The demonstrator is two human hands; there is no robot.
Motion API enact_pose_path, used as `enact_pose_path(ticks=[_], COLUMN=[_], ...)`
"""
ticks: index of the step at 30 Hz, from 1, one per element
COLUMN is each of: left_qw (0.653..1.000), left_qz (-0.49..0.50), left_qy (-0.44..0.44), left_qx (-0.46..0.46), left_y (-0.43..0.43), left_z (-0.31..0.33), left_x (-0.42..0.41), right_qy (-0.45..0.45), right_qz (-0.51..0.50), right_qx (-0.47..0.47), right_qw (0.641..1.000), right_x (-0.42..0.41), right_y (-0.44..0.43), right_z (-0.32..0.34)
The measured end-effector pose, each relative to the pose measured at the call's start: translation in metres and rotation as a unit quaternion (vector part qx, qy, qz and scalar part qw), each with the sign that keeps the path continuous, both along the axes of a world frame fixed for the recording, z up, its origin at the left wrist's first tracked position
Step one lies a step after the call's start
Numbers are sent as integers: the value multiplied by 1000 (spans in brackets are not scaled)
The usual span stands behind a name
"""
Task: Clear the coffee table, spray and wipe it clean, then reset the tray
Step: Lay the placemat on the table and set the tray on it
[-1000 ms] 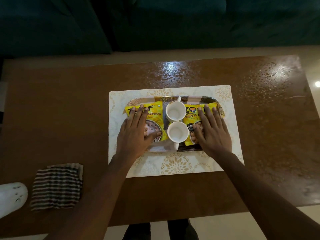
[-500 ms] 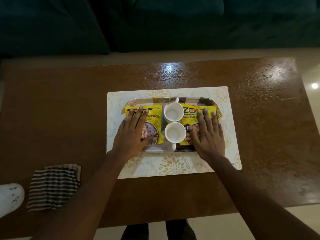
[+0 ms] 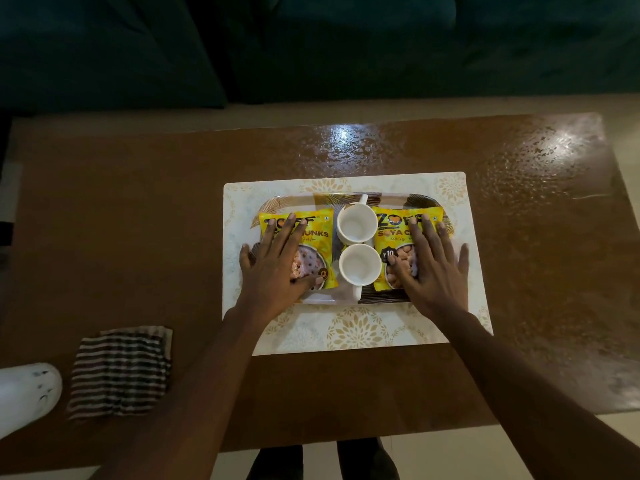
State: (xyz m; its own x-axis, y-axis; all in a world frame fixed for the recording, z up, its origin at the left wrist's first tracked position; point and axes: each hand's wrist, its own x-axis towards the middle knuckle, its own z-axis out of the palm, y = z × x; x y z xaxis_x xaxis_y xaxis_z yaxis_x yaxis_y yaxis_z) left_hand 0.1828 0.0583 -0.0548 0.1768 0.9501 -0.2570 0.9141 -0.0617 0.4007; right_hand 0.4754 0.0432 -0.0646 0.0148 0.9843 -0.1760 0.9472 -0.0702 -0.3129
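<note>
Where the lamp glare falls on its far right corner, the brown table (image 3: 138,209) shines wet and mottled; the rest is dull and dim. A dark sofa (image 3: 311,46) runs along the far edge, with pale floor between it and the table and again at the near edge.

A cream mat (image 3: 356,330) with gold flower prints lies at the middle of the table, slightly toward the right. On it sits the tray (image 3: 419,199), its long sides parallel to the table's long edges. In the tray 2 white cups (image 3: 357,224) stand upright in a line down the middle, touching or nearly so, with 1 yellow packet (image 3: 320,233) on the left and another packet (image 3: 391,233) on the right.

The left hand (image 3: 277,271) lies flat and spread on the left packet, gripping nothing, its little finger past the tray's left rim. The right hand (image 3: 433,271) lies flat and spread on the right packet, also gripping nothing, its little finger over the right rim. Both hands hide much of the packets' print and the tray's near corners.

Near the table's near left corner lies a folded striped cloth (image 3: 119,372). Just left of it a white rounded object (image 3: 24,393) is cut off by the frame; I cannot tell what it is. Dark legs (image 3: 322,459) show below the near edge.
</note>
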Motion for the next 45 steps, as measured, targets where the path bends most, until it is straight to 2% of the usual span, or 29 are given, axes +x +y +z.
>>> enact_pose_path(ticks=[16, 27, 45], left_qw=[1000, 1000, 1000], left_qz=[20, -7, 8], left_qy=[-9, 9, 2], left_qx=[-12, -20, -24], left_y=[-22, -22, -27], left_z=[5, 15, 15], left_x=[-3, -6, -6], right_qy=[42, 1, -23], right_qz=[7, -20, 9], right_qx=[8, -7, -14], right_qw=[999, 1000, 1000], right_x=[6, -12, -8], right_y=[-8, -20, -19], right_z=[2, 7, 3])
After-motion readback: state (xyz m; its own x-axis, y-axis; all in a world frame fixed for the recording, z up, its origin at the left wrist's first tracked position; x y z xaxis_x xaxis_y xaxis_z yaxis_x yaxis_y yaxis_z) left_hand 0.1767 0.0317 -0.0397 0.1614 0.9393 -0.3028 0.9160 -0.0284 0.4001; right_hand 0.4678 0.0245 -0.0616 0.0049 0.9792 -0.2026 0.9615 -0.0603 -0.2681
